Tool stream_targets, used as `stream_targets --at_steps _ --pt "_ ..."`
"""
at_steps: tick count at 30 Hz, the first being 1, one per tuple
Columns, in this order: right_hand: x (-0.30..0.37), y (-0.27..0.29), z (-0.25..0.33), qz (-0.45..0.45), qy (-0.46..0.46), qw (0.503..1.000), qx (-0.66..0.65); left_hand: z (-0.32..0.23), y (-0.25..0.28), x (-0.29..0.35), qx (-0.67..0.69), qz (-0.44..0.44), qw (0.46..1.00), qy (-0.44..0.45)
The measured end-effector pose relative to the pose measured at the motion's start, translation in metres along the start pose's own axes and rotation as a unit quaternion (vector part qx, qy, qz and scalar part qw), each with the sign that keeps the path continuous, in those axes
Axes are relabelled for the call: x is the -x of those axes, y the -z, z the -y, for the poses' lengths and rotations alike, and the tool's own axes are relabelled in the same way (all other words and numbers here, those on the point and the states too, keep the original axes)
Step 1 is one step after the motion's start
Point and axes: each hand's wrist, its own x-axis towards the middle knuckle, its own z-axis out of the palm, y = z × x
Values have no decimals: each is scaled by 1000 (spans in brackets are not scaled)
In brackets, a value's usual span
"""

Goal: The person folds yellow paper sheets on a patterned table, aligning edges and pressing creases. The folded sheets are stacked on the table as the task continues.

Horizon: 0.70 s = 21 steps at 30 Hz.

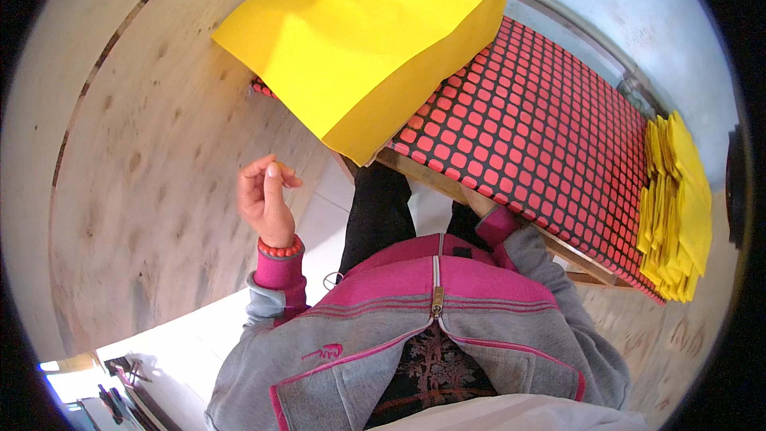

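Note:
My left hand (267,201), with a red beaded bracelet (281,249) at its wrist, is raised left of my legs. Its fingers are loosely bent and slightly apart, and I see nothing in them. Just beyond it lies a large yellow piece (367,32), like a fabric bag with a folded side panel, across the far left part of the table. My right hand (477,202) is at the near edge of the table, partly under the red-and-black checked cover (527,104); its fingers are hidden there. Neither hand touches the yellow piece.
A stack of folded yellow pieces (677,207) stands at the table's right end. Behind the table runs a pipe (590,28) along the pale blue wall (638,0). A wooden panel (144,160) rises on the left. My legs (379,199) are beneath the table's edge.

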Motion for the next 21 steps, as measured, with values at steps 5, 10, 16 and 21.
stream_targets --at_steps 5,10,16,21 --pt "-3 3 9 55 10 997 48 -20 2 -26 -16 -30 998 -52" --pt "-7 29 52 111 128 973 159 -48 -5 -57 -12 40 988 -149" --pt "-25 125 151 393 198 898 -18 -71 -22 -98 -17 255 943 -215" --pt "-106 196 243 537 257 777 -204 -70 -39 -117 -27 378 908 -180"
